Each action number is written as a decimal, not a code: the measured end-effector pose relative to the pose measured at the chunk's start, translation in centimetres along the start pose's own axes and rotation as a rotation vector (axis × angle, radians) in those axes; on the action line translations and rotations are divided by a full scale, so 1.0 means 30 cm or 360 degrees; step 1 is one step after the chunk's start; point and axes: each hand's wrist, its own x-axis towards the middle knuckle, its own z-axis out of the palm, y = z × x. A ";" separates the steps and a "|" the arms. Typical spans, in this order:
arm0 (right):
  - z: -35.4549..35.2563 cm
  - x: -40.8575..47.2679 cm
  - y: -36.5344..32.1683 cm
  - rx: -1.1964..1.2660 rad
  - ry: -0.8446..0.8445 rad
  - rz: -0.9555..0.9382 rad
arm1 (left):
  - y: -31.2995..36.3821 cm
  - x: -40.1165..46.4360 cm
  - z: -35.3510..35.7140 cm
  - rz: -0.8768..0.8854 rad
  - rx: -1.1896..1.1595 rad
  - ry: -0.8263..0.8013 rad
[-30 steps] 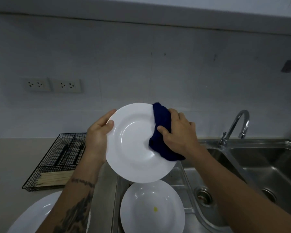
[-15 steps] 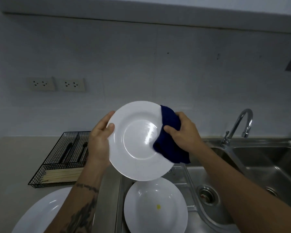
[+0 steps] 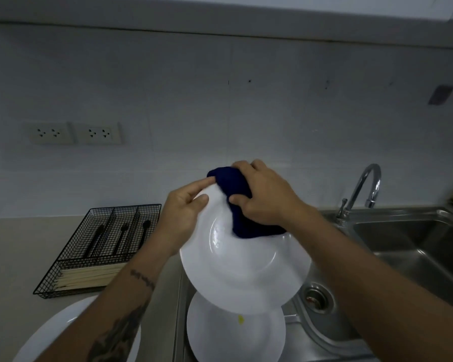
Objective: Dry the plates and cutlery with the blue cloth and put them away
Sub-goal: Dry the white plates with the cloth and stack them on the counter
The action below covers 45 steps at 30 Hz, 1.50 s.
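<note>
Left hand (image 3: 183,212) pinching plate (image 3: 243,270) rim, right hand (image 3: 264,197) fingers clamping blue cloth (image 3: 236,194) mid-frame; glazed, probably slippery, breakable, so gripping rim.

Three white plates: one (image 3: 246,270) at centre, one (image 3: 233,335) at 6 o'clock beneath it, one (image 3: 63,333) at 7 o'clock. One blue cloth (image 3: 236,202). One wire tray (image 3: 71,259) at 9 o'clock holds three black utensils (image 3: 123,235). Two wall sockets (image 3: 75,133) at 10 o'clock. One tap (image 3: 361,189) at 3 o'clock.

home kitchen: steel sink (image 3: 416,246), tap (image 3: 364,186), tiled wall (image 3: 220,113).
</note>
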 end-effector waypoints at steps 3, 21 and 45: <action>0.054 -0.040 0.025 -0.0262 0.0230 -0.0004 | -0.037 -0.039 0.016 -0.0106 -0.0209 0.0216; -0.037 -0.076 0.066 0.0364 -0.0105 0.0237 | -0.033 -0.031 0.018 -0.0153 0.0057 -0.0071; 0.210 -0.296 0.099 -0.0416 -0.0047 -0.0396 | -0.030 -0.046 -0.004 -0.0188 -0.0055 0.0613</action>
